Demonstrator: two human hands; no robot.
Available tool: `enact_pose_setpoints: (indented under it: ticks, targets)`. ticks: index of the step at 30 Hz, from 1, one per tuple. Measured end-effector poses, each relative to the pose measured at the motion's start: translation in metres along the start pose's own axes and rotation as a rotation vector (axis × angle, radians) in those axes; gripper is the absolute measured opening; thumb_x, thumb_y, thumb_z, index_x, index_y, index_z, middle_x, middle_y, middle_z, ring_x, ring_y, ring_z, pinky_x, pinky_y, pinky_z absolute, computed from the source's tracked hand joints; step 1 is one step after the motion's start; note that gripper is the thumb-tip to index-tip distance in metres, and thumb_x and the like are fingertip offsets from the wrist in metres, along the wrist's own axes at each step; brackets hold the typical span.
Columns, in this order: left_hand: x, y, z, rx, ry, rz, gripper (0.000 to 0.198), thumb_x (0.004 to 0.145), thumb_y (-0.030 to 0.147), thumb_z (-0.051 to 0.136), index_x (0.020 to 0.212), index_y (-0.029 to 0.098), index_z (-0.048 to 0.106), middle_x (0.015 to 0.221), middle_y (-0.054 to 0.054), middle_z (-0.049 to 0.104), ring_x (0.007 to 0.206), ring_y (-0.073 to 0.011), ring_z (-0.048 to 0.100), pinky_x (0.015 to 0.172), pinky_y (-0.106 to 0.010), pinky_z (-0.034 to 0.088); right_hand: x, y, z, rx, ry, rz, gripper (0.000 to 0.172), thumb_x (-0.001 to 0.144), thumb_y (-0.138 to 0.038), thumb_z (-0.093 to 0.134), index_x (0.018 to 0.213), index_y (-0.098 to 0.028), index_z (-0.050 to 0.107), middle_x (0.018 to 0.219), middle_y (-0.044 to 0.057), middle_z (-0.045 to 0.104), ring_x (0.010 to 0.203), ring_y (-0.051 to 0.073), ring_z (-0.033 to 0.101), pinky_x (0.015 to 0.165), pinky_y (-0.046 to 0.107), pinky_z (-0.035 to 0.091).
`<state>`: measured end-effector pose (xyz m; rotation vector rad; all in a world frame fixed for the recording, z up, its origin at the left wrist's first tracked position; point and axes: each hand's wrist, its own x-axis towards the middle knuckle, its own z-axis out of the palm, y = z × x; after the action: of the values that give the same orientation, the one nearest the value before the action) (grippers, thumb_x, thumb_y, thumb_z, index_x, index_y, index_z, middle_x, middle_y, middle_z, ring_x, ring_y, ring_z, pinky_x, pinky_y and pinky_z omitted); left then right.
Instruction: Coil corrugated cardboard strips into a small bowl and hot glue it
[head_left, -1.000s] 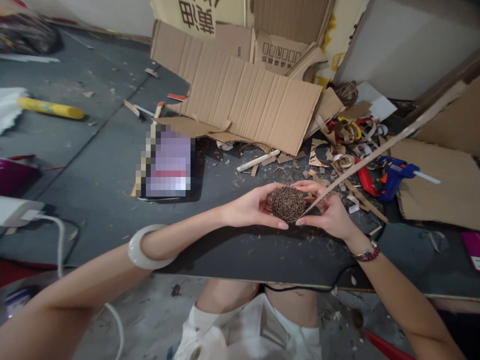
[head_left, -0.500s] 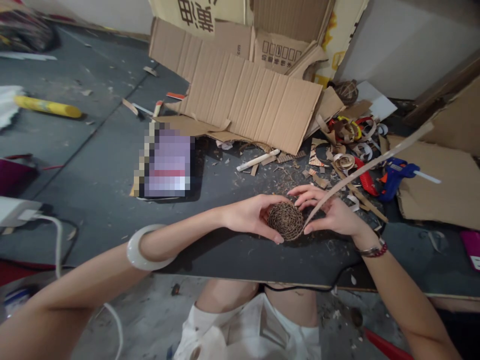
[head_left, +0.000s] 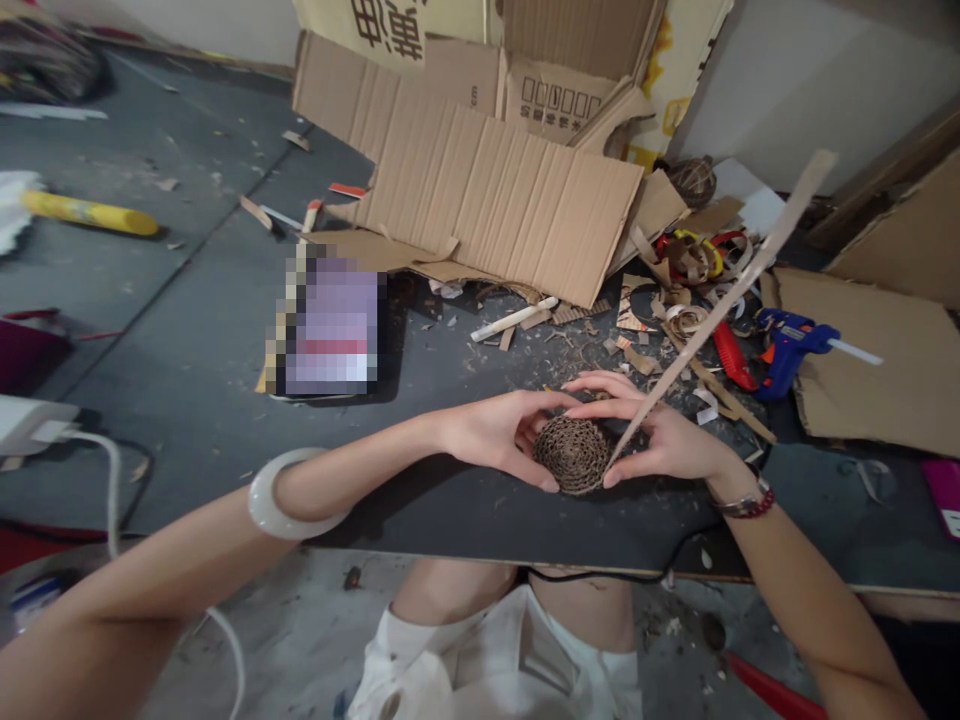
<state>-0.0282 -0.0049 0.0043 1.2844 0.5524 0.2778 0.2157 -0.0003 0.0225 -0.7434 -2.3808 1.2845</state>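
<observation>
A tight round coil of corrugated cardboard strip (head_left: 572, 456) is held just above the dark worktable (head_left: 450, 520). My left hand (head_left: 501, 438) cups its left side, and my right hand (head_left: 664, 441) grips its right side. A long, thin cardboard strip (head_left: 712, 295) runs from the coil up to the right, its free end in the air. I cannot see the coil's underside or where the strip joins it, because my fingers hide those parts.
Flattened corrugated boxes (head_left: 495, 190) lie at the table's back. To the right are a blue hot glue gun (head_left: 787, 352), cardboard scraps (head_left: 686, 262) and a small finished coil (head_left: 692, 181). A pixelated object (head_left: 330, 325) lies left of my hands.
The strip's free end has swung left and now points more steeply upward. The coil sits slightly lower in the picture, and my fingers have shifted around it.
</observation>
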Motion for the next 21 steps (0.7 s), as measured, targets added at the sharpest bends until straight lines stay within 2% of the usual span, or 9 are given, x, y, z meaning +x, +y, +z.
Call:
enact_pose_setpoints:
  ticks: [3,6,9,11,14,18,21]
  targets:
    - [0.001,0.003,-0.003,-0.112,0.046,-0.023,0.066,0.065,0.018,0.080,0.123,0.016,0.048,0.093,-0.006,0.070,0.080,-0.0169,0.069,0.074,-0.030,0.054,-0.001,0.002,0.002,0.104,0.122,-0.004,0.060,0.066,-0.034,0.081,0.121,-0.032,0.058,0.136,0.006,0.050,0.134,0.025,0.039,0.112,0.047,0.031]
    - [0.003,0.005,-0.005,-0.219,0.150,-0.021,0.055,0.064,0.017,0.081,0.111,0.015,0.053,0.085,-0.002,0.069,0.073,-0.0128,0.067,0.074,-0.028,0.053,-0.002,0.005,0.009,0.229,0.281,-0.013,0.060,0.063,-0.030,0.084,0.116,-0.031,0.058,0.125,0.005,0.058,0.126,0.023,0.049,0.104,0.044,0.043]
    - [0.007,0.004,-0.001,-0.302,0.197,0.028,0.053,0.060,0.013,0.083,0.104,0.014,0.055,0.091,-0.002,0.070,0.080,-0.0131,0.068,0.079,-0.027,0.052,0.000,0.006,0.019,0.225,0.427,0.021,0.058,0.060,-0.031,0.085,0.110,-0.028,0.059,0.118,0.005,0.060,0.114,0.022,0.058,0.095,0.039,0.051]
    - [0.010,0.003,0.003,-0.309,0.200,0.064,0.053,0.060,0.011,0.082,0.107,0.014,0.056,0.096,-0.004,0.070,0.087,-0.0141,0.067,0.084,-0.028,0.051,0.002,0.006,0.024,0.205,0.469,0.041,0.057,0.058,-0.032,0.086,0.108,-0.027,0.059,0.116,0.005,0.060,0.107,0.021,0.061,0.089,0.037,0.055]
    - [0.011,0.002,0.006,-0.288,0.213,0.069,0.049,0.063,0.012,0.081,0.106,0.013,0.058,0.095,-0.004,0.070,0.084,-0.0145,0.067,0.082,-0.031,0.052,0.003,0.004,0.024,0.189,0.460,0.050,0.059,0.058,-0.034,0.086,0.110,-0.027,0.058,0.117,0.006,0.059,0.105,0.021,0.061,0.087,0.036,0.055]
    - [0.008,0.003,0.005,-0.271,0.178,0.030,0.046,0.063,0.014,0.081,0.103,0.013,0.059,0.091,-0.002,0.071,0.078,-0.0139,0.067,0.079,-0.031,0.054,0.001,0.004,0.014,0.185,0.341,0.046,0.057,0.063,-0.030,0.083,0.115,-0.030,0.059,0.118,0.003,0.058,0.111,0.020,0.057,0.090,0.034,0.053]
    - [0.005,0.003,0.004,-0.211,0.137,0.004,0.044,0.062,0.014,0.081,0.101,0.013,0.060,0.091,-0.003,0.071,0.079,-0.0141,0.067,0.078,-0.029,0.054,-0.001,0.006,0.006,0.219,0.256,0.080,0.055,0.064,-0.031,0.083,0.114,-0.031,0.060,0.118,0.003,0.058,0.107,0.020,0.059,0.088,0.034,0.053]
